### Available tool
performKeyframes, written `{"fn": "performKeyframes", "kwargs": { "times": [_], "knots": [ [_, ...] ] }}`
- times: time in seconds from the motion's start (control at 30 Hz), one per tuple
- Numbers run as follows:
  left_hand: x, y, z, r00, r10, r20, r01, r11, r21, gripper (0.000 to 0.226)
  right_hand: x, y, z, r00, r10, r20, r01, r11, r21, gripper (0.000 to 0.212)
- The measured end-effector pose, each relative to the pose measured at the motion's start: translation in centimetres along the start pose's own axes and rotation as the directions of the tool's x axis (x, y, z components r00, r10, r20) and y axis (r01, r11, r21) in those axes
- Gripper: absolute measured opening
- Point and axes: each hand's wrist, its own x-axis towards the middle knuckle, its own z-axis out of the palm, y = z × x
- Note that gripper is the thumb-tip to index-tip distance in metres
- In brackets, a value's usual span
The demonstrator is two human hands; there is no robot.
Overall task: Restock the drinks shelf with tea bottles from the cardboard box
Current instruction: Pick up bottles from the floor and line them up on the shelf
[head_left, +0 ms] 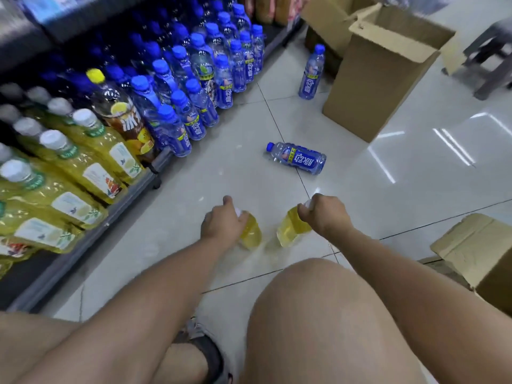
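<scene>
**Position.** Two tea bottles sit low over the floor at centre frame. The left tea bottle [251, 231] and the right tea bottle [291, 228] are near each other but apart, and both lean. Contact with the floor cannot be confirmed.

**Hands.** The left hand [221, 225] has its fingers curled over the cap end of its bottle. The right hand [324, 214] grips its bottle at the white cap and neck. Each hand holds one bottle.

**Surroundings.** The drinks shelf [91, 239] runs along the left of the frame and carries matching shelved tea bottles [83, 167]. One open cardboard box [374, 79] stands at upper right and a second box [476, 250] lies at lower right. Which of them supplied the bottles cannot be determined. A blue bottle [297, 157] lies on the floor above centre.

**Handling assessment.**
- The bottles appear full, so they are judged moderately heavy.
- The thin plastic walls will likely flex under a squeeze, and the surface is smooth and possibly slippery.
- The cap and neck are stiff and give a secure hold for carrying.
- A grip around the body would steady each bottle better for upright placement among the close rows.
- Breakage risk is low; toppling neighbouring bottles is the likelier fault.
</scene>
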Motion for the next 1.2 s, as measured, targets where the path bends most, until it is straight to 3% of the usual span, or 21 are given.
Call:
{"fn": "performKeyframes", "kwargs": {
  "times": [0.1,0.27,0.5,0.8,0.97,1.2],
  "knots": [
    [-1.0,-2.4,-5.4,0.995,-0.058,-0.079,0.063,0.996,0.069,0.045,-0.8,-6.0,-2.1,0.987,-0.157,0.042,0.160,0.983,-0.085,0.035],
    [-5.5,-8.6,-14.2,0.962,-0.165,-0.219,0.176,0.984,0.028,0.051,-5.0,-17.5,-4.9,0.912,-0.403,0.072,0.409,0.895,-0.178,0.036],
    [-11.2,-17.7,-25.1,0.855,-0.322,-0.407,0.338,0.941,-0.036,0.053,-12.8,-32.6,-6.5,0.791,-0.600,0.118,0.609,0.792,-0.056,0.030],
    [-16.0,-28.4,-32.5,0.728,-0.511,-0.456,0.506,0.850,-0.146,0.050,-20.1,-47.1,-3.2,0.641,-0.732,0.229,0.767,0.601,-0.226,0.040],
    [-16.8,-32.7,-32.2,0.645,-0.611,-0.458,0.564,0.786,-0.255,0.048,-21.2,-51.2,1.3,0.592,-0.733,0.336,0.796,0.597,-0.099,0.041],
    [-17.2,-37.1,-30.0,0.480,-0.756,-0.445,0.612,0.652,-0.447,0.047,-21.0,-53.3,7.1,0.598,-0.755,0.268,0.779,0.626,0.027,0.040]
  ]
}}
